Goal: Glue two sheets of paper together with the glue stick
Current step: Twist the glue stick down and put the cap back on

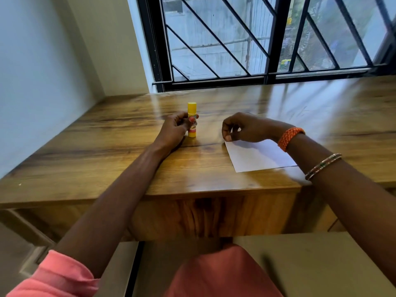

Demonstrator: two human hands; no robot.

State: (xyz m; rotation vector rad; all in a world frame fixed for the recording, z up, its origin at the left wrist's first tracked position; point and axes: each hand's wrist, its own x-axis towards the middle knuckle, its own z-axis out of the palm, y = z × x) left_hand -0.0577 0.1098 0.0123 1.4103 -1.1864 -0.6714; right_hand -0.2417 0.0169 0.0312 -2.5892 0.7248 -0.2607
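So we've only got the head view to go on, looking down over a wooden worktop (214, 181) that runs up to a barred window (267, 39) across the top of the frame. Just left of centre our left hand (174, 130) has its fingers and thumb curled round the glue stick (192, 120), which stands upright on the wood with its yellow cap on. Right of centre, our right hand (244, 127) sits with the fingers curled in loosely and the fingertips touching down at the far left corner of the paper (259, 156); whether it's actually pinching that corner or just resting on it, we can't tell. The paper is white and lies flat, close to the worktop's near edge, and it looks like one sheet from here, so we can't say if a second is stacked under it. On the right wrist there's an orange woven band (290, 138) and, further down the forearm, thin bangles (323, 166). A pink sleeve (57, 275) shows at lower left.
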